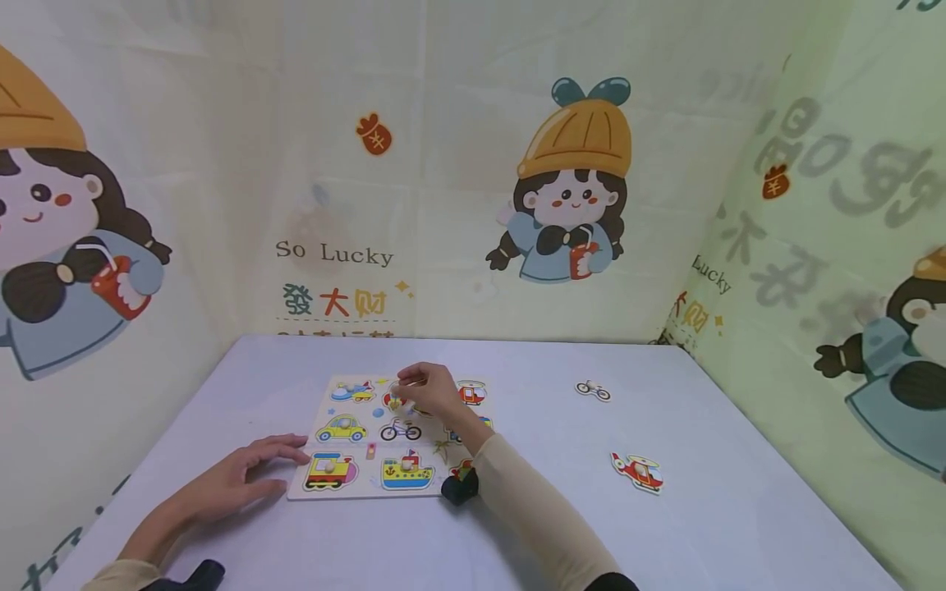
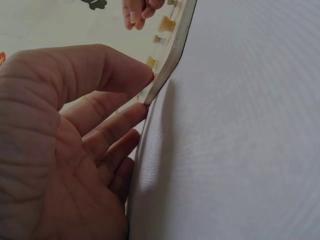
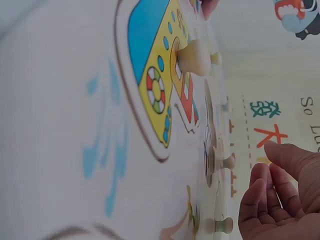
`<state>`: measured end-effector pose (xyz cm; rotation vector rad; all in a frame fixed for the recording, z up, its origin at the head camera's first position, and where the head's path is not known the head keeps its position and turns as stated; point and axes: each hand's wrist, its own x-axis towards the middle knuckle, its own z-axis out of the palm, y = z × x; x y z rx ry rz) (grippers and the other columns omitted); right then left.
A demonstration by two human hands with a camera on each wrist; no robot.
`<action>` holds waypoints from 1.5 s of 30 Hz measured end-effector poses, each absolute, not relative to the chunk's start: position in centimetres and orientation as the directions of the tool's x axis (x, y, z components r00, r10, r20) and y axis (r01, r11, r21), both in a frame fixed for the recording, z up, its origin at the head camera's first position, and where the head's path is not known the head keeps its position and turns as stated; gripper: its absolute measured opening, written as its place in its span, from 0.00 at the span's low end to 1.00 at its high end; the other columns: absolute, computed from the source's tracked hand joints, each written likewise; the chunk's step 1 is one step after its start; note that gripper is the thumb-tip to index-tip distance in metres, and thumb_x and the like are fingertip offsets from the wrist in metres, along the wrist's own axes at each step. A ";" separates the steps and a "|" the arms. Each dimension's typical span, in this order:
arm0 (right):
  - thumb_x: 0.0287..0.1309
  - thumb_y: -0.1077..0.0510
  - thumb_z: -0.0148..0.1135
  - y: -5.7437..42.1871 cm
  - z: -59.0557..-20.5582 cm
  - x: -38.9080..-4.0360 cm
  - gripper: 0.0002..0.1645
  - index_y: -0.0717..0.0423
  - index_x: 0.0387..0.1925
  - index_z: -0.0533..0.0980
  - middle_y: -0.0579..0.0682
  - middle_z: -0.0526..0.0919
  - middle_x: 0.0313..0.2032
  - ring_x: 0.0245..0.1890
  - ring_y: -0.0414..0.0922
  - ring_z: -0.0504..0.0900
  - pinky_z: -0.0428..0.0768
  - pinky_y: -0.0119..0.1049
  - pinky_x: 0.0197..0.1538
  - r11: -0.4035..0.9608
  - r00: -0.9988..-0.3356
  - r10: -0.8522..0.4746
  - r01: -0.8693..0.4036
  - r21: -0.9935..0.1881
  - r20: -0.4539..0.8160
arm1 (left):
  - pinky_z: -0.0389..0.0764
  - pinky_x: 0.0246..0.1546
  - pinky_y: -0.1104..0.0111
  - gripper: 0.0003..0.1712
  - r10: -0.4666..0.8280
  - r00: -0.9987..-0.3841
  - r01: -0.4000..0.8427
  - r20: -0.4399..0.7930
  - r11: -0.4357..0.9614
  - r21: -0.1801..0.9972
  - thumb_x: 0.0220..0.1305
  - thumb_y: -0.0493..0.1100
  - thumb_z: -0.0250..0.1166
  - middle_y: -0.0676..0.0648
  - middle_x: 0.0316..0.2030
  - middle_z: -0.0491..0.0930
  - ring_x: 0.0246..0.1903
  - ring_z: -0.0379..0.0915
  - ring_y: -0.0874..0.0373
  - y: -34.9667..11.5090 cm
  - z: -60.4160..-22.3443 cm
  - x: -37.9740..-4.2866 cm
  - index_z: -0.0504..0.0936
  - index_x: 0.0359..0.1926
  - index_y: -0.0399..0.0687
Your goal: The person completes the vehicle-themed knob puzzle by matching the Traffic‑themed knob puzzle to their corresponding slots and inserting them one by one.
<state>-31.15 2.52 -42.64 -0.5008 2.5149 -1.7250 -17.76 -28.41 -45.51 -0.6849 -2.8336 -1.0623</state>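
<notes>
A wooden knob puzzle board (image 1: 296,490) with vehicle pictures lies on the white table. My left hand (image 1: 235,480) rests at its left edge, fingers extended, with the fingertips and thumb (image 2: 132,75) right at the board's side in the left wrist view. Over the top middle of the board hovers my right hand (image 1: 432,390), fingers loosely bent and a gap between thumb and fingertips (image 3: 272,192). Below those fingertips sits a balloon piece (image 1: 394,400). The bicycle picture (image 1: 401,429), yellow car (image 1: 342,428), train (image 1: 329,473) and ship (image 1: 406,472) show lower on the board.
Right of the board lie a loose bicycle piece (image 1: 593,391) and a red helicopter piece (image 1: 638,474). Pale knobs (image 3: 195,57) stick up from the board. Cloth with printed cartoon figures (image 1: 572,197) hangs behind the table and along its sides.
</notes>
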 end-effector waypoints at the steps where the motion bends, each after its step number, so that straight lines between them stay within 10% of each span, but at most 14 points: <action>1: 0.61 0.57 0.73 2.6 -42.6 -31.0 0.18 0.60 0.50 0.82 0.47 0.87 0.41 0.37 0.39 0.84 0.82 0.31 0.39 0.324 -0.947 -0.289 -0.232 -0.917 0.138 | 0.73 0.60 0.35 0.17 0.393 -0.900 0.419 0.189 0.658 0.626 0.64 0.45 0.70 0.42 0.67 0.74 0.67 0.62 0.34 -28.4 -45.5 -17.8 0.84 0.53 0.66; 3: 0.61 0.55 0.73 2.8 -42.4 -30.8 0.19 0.59 0.51 0.82 0.46 0.87 0.41 0.38 0.38 0.84 0.82 0.31 0.41 0.329 -0.950 -0.283 -0.224 -0.917 0.131 | 0.71 0.59 0.32 0.17 0.396 -0.898 0.420 0.191 0.646 0.637 0.64 0.45 0.70 0.40 0.67 0.74 0.67 0.63 0.36 -28.5 -45.5 -17.8 0.84 0.53 0.65; 10: 0.61 0.54 0.74 3.2 -42.0 -30.0 0.17 0.56 0.49 0.83 0.44 0.87 0.41 0.39 0.39 0.83 0.82 0.31 0.43 0.294 -0.950 -0.284 -0.218 -0.930 0.133 | 0.75 0.58 0.70 0.17 0.395 -0.896 0.434 0.205 0.674 0.597 0.64 0.46 0.70 0.45 0.67 0.76 0.63 0.59 0.82 -28.6 -45.5 -17.7 0.84 0.53 0.69; 22: 0.60 0.51 0.74 5.3 -40.1 -27.4 0.20 0.55 0.52 0.83 0.43 0.88 0.43 0.41 0.40 0.85 0.82 0.33 0.47 0.214 -0.937 -0.314 -0.228 -0.950 0.155 | 0.75 0.58 0.70 0.17 0.392 -0.896 0.436 0.210 0.677 0.593 0.64 0.46 0.70 0.46 0.66 0.76 0.64 0.60 0.80 -28.6 -45.6 -17.8 0.84 0.53 0.70; 30: 0.61 0.51 0.73 7.5 -40.2 -27.4 0.21 0.56 0.53 0.82 0.47 0.88 0.45 0.44 0.42 0.86 0.83 0.38 0.54 0.206 -0.941 -0.290 -0.239 -0.949 0.174 | 0.78 0.58 0.43 0.16 0.406 -0.889 0.448 0.213 0.670 0.592 0.64 0.44 0.71 0.40 0.66 0.76 0.66 0.66 0.38 -28.3 -45.7 -17.7 0.85 0.53 0.63; 45: 0.62 0.52 0.73 10.3 -40.6 -28.3 0.24 0.60 0.55 0.80 0.52 0.86 0.48 0.46 0.48 0.87 0.85 0.41 0.55 0.201 -0.959 -0.234 -0.207 -0.957 0.159 | 0.75 0.59 0.38 0.16 0.391 -0.897 0.431 0.205 0.676 0.598 0.64 0.46 0.71 0.44 0.66 0.76 0.66 0.65 0.69 -28.6 -45.7 -17.9 0.84 0.52 0.68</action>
